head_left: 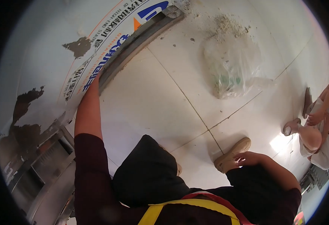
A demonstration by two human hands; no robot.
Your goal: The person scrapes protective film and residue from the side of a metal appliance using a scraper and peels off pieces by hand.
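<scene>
My left arm reaches up along a large white panel [55, 33] with printed lettering and torn patches. The wrist passes behind the panel's edge by a dark metal rail [142, 43], so the left hand is hidden and whatever it touches does not show. Bent at the elbow, my right arm brings my right hand [247, 159] down over my right knee, just above a tan shoe [232, 154]. Its fingers are slightly apart and nothing shows in them.
On the tiled floor [172, 97] lies a clear plastic bag [228, 67] with greenish contents, beside a heap of pale debris [230, 28]. Another person [316, 131] sits or squats at the far right. Metal shelving or framework [48, 168] stands at lower left.
</scene>
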